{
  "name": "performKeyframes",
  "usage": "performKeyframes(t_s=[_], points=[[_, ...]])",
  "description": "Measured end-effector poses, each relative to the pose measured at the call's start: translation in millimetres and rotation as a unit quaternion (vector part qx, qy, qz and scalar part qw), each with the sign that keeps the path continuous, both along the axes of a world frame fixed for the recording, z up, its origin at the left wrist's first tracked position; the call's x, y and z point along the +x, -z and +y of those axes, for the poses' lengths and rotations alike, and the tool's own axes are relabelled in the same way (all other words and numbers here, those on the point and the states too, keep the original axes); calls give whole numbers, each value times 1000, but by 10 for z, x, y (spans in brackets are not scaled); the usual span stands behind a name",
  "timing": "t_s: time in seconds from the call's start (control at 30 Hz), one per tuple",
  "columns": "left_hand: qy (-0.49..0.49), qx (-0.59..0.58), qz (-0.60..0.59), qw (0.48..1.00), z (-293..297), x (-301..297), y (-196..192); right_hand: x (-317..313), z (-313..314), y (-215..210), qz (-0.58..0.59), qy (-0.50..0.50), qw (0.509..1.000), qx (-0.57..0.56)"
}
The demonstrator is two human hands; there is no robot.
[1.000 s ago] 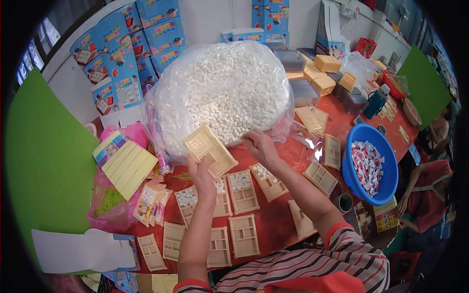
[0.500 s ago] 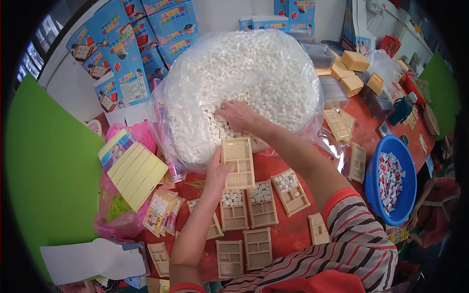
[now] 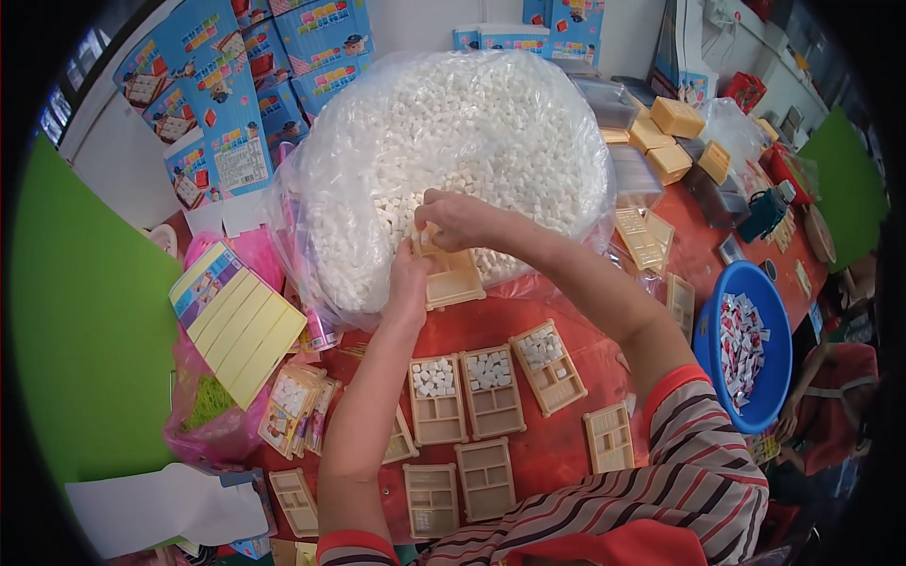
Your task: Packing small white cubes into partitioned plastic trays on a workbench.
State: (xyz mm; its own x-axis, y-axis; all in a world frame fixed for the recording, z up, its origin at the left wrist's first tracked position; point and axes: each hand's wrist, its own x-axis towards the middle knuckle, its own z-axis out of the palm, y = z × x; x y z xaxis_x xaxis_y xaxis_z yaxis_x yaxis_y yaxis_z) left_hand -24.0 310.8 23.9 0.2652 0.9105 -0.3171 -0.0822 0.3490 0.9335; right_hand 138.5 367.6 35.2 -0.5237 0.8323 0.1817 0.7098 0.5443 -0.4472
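My left hand [image 3: 409, 275] grips the left side of a cream compartmented plastic tray [image 3: 453, 286], tilted at the near edge of a big clear bag [image 3: 326, 226] full of small white cubes [image 3: 510, 123]. My right hand [image 3: 460, 223] is closed above the tray's far end, fingers bunched near my left fingertips; what they hold is hidden. The tray's near compartment shows bare. Below it on the red table stand three similar trays [image 3: 437, 401], [image 3: 494, 396], [image 3: 550, 366], each with white cubes in its far compartment.
More cream trays [image 3: 486, 479] lie along the table's near side. At right stands a blue basin [image 3: 779, 377] of small packets, near a co-worker's arm. Printed cards [image 3: 293, 401] and a pink bag [image 3: 212, 415] lie at left. Blue cartons [image 3: 203, 104] are stacked behind.
My right hand has come out of the white cubes toward me, over the tray. My left hand has moved the tray forward and tilted it. The view has shifted slightly.
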Motion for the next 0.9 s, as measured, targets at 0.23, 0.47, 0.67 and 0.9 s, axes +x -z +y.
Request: performKeyframes(t_s=[0.23, 0.47, 0.67, 0.9], points=[[-24, 35, -45, 998, 26, -33, 272, 176, 93, -167, 65, 68, 995, -21], [-25, 54, -99, 993, -30, -69, 327, 152, 80, 130, -261, 120, 951, 110], [-22, 60, -48, 997, -37, -88, 348, 191, 251, 46, -177, 97, 977, 62], [-24, 61, -57, 996, -30, -1, 239, 120, 92, 4, -18, 61, 998, 21]])
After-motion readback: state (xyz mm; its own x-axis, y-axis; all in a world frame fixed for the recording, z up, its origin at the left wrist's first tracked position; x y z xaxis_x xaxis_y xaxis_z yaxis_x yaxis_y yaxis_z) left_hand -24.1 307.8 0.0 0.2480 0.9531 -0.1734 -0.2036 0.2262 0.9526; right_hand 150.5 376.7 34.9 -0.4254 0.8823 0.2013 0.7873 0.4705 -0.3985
